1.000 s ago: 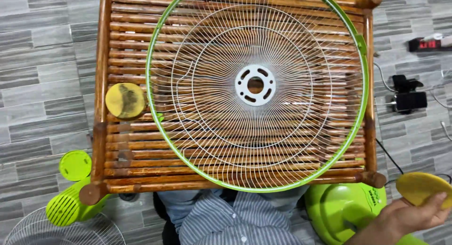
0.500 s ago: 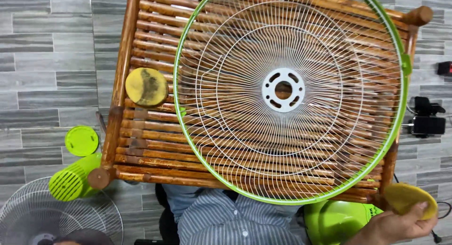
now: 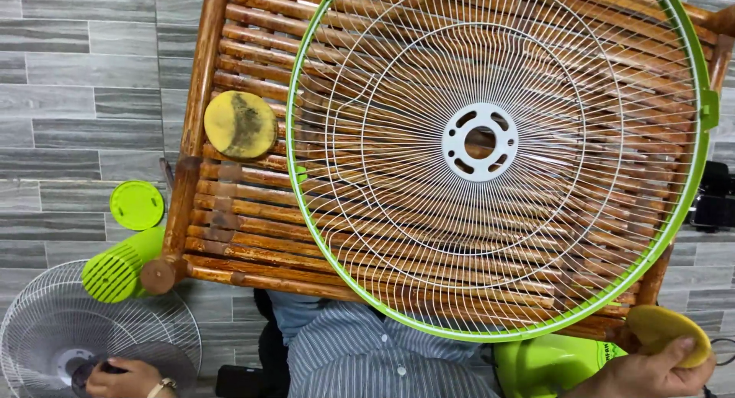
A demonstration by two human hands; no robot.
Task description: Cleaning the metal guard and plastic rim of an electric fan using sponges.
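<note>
Two hands: both are showing now at the bottom edge, where a second ago only the right one was in view
Change: the left hand (image 3: 126,379) is coming into the lower left corner and settling on the hub of the white wire fan guard (image 3: 92,337) lying on the grey tiled floor (image 3: 76,99); the view is also swinging left, so the bamboo slat table (image 3: 230,214) is sliding to the right of the picture
Meaning: both hands are now occupied at once, one on each side of the seated body, so work seems to be moving from the yellow pad to the floor guard
Left hand pose: low, knuckles up, fingers curling round a small dark part at the hub; cannot tell how tightly
Right hand pose: the right hand (image 3: 647,375) is hanging beside the table corner, thumb on top, fingers clamped on a yellow round pad (image 3: 662,329) above the green fan base (image 3: 547,363)
Table: the green-rimmed fan guard (image 3: 498,157) is lying flat on the slats; a second yellow disc (image 3: 240,125) is sitting just beside its left rim
</note>
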